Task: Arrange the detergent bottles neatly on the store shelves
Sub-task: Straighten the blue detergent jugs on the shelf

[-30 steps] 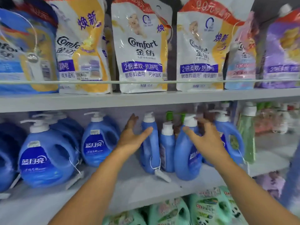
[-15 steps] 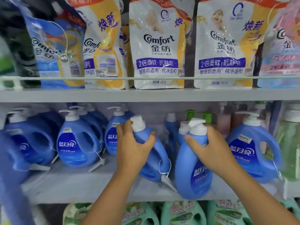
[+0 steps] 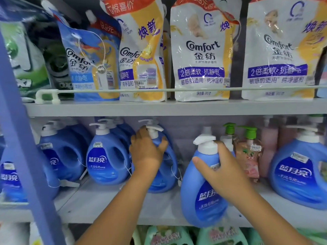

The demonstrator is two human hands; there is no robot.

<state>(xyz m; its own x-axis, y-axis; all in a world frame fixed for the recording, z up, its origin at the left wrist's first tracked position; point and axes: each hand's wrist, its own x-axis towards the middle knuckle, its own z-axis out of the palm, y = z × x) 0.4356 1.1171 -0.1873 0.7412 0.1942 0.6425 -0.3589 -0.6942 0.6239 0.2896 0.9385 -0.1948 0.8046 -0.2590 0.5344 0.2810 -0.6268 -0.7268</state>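
Note:
My left hand (image 3: 146, 152) grips the neck of a blue pump detergent bottle (image 3: 165, 175) standing in the row on the middle shelf (image 3: 106, 206). My right hand (image 3: 223, 170) grips the shoulder of a second blue pump bottle (image 3: 200, 193), which sits at the shelf's front edge, tilted a little. Left of them, two more blue handled bottles (image 3: 108, 160) (image 3: 62, 156) stand in the row. A large blue bottle (image 3: 299, 172) stands at the right.
Green-pump bottles (image 3: 249, 152) and pink ones stand behind my right hand. Comfort refill pouches (image 3: 201, 50) fill the upper shelf behind a rail (image 3: 123, 90). A blue upright post (image 3: 23, 131) crosses the left side. Green bottles (image 3: 168, 236) sit on the shelf below.
Both hands moved their bottles: the left one went back into the row beside the others, the right one came forward to the shelf edge. The view shifted left and closer.

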